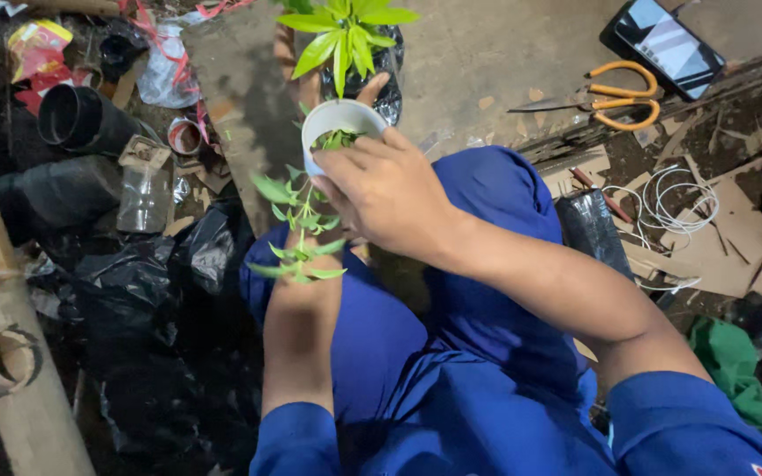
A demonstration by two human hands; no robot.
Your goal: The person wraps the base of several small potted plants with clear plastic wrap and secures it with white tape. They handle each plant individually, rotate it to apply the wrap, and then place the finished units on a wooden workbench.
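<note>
Cup (332, 123) in right hand (390, 189), above the lap; sprig (297, 234) just below it w/ left hand (306, 273). Bagged plant (350, 44) behind cup. Scissors (606, 97) & phone (668, 44) far right; pipes (77, 119), bottle (145, 189) left.

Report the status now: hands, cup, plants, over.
Right hand grips white cup from above. Left hand holds leafy green sprigs below it. Scissors lie apart; nothing blocks.

I see my right hand (390, 189) curled in a grip, my left hand (303, 280) mostly hidden beneath it, both forearms raised.
</note>
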